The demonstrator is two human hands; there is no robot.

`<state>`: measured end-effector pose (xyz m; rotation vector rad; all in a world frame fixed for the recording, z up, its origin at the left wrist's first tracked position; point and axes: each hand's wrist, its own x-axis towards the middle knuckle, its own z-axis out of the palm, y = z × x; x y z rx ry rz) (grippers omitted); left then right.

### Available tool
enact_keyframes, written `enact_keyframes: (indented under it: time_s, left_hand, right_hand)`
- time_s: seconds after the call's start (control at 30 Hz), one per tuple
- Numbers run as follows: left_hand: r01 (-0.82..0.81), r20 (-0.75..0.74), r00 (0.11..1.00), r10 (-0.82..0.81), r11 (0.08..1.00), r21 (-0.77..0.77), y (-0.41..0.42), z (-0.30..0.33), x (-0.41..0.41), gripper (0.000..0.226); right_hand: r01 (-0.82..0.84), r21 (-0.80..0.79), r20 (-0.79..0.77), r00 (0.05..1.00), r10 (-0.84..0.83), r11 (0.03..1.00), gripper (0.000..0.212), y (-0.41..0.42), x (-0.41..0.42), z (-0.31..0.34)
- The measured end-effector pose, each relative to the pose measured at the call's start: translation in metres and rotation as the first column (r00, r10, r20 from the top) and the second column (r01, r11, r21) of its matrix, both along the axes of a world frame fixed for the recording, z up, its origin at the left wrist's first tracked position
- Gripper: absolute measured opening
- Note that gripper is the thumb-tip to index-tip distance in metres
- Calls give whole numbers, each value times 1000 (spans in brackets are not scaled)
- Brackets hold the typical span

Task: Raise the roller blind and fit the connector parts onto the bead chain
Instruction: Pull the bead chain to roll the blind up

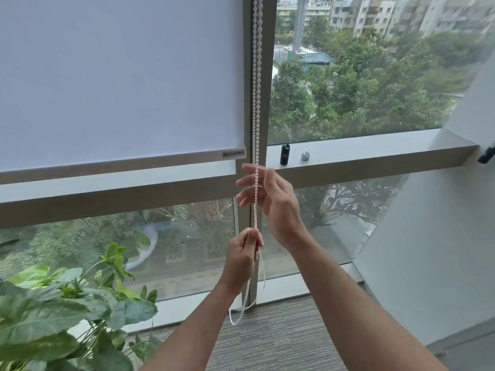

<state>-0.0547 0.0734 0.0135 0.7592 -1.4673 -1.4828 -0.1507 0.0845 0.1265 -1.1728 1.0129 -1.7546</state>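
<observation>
A pale roller blind (120, 81) covers the upper left window pane, its bottom bar level with the sill. The white bead chain (257, 76) hangs down the window post in two strands. My left hand (242, 253) pinches the chain low down, between thumb and curled fingers. Above it, my right hand (267, 199) is spread around the chain with straight fingers, not gripping. Below my left hand the chain loops down to the floor. On the sill to the right stand a black cylindrical connector part (285, 154) and a small grey connector part (305, 155).
A leafy green plant (69, 303) fills the lower left. A grey sill (375, 151) runs right from the post. A white slanted wall (442, 236) closes the right side. Grey carpet (267, 344) lies below. A dark object (487, 155) pokes in at the right edge.
</observation>
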Motion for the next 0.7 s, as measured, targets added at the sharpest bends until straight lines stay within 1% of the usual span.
enact_keyframes:
  time_s: [0.03, 0.1, 0.23, 0.33, 0.4, 0.47, 0.53, 0.6, 0.7]
  left_hand:
    - [3, 7, 1000, -3, 1000, 2, 0, 0, -1, 38]
    - [1, 17, 1000, -1, 1000, 4, -1, 0, -4, 36]
    - [42, 6, 999, -42, 999, -28, -2, -3, 1, 34]
    - [129, 17, 992, -129, 991, -36, -9, -4, 12, 38]
    - [178, 24, 984, -177, 984, -5, -19, 0, 16, 43]
    - [171, -25, 985, -170, 985, 20, -28, 12, 16, 45]
    - [123, -121, 985, -123, 992, -2, -36, 33, 15, 46]
    - [70, -211, 974, -78, 997, -45, -42, 61, 12, 44]
    - [26, -260, 963, -65, 989, -148, -43, 105, 8, 42]
  right_hand:
    - [2, -38, 13, 1000, -2, 999, 43, -3, 5, 13]
    - [65, -80, 21, 998, -64, 995, 40, -9, 14, 27]
    - [190, -143, 12, 982, -190, 971, 38, -9, 22, 26]
    - [203, -161, 18, 979, -203, 966, 39, -8, 24, 22]
    - [199, -171, 26, 980, -197, 965, 40, -8, 24, 21]
    - [205, -158, 15, 979, -205, 966, 41, -8, 24, 17]
    - [213, -129, -13, 976, -217, 968, 41, -6, 25, 8]
    - [208, -110, -28, 977, -213, 972, 39, -3, 25, -7]
    - [208, -52, -30, 977, -210, 977, 38, 0, 24, -29]
